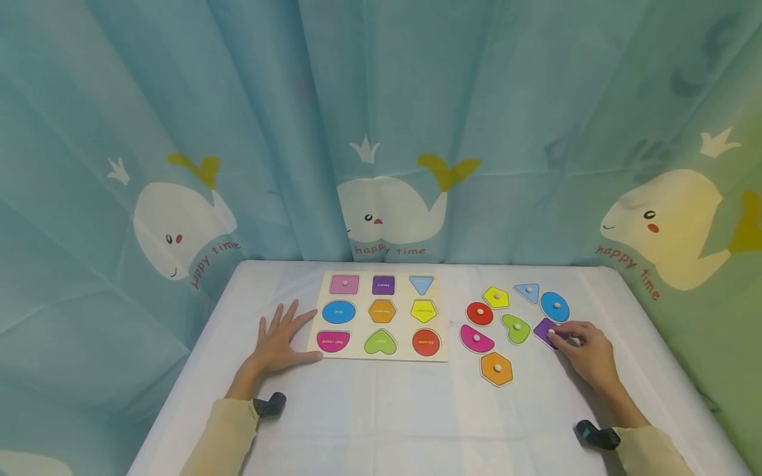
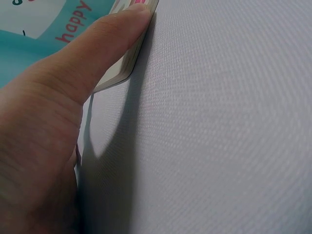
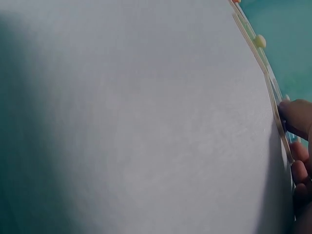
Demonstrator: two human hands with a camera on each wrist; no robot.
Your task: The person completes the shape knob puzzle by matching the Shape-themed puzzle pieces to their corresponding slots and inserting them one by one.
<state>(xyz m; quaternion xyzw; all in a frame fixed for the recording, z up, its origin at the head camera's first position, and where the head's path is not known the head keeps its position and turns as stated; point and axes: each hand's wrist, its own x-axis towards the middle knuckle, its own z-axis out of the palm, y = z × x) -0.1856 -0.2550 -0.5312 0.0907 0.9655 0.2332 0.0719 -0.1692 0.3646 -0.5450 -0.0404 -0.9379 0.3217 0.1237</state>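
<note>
A white shape puzzle board (image 1: pixel 357 330) lies on the table, with a pink square piece (image 1: pixel 344 286) seated in its upper left corner. My left hand (image 1: pixel 280 344) has its fingers spread at the board's left edge, the thumb (image 2: pixel 112 36) lying on the near corner in the left wrist view. On the right, my right hand (image 1: pixel 591 355) pinches the small knob of a purple square puzzle piece (image 1: pixel 542 328) with thumb and fingers. The hand partly hides that piece. Just left of it lies a green heart piece (image 1: pixel 513 325), and a blue oval piece (image 1: pixel 555 303) sits behind it.
More knobbed pieces lie right of the board: a red circle (image 1: pixel 474 318), yellow pentagon (image 1: pixel 491 294), light blue triangle (image 1: pixel 523 289), magenta half round (image 1: pixel 469 335) and orange hexagon (image 1: pixel 491 375). A curtain with whales (image 1: pixel 393 211) hangs behind the white table (image 1: pixel 381 416).
</note>
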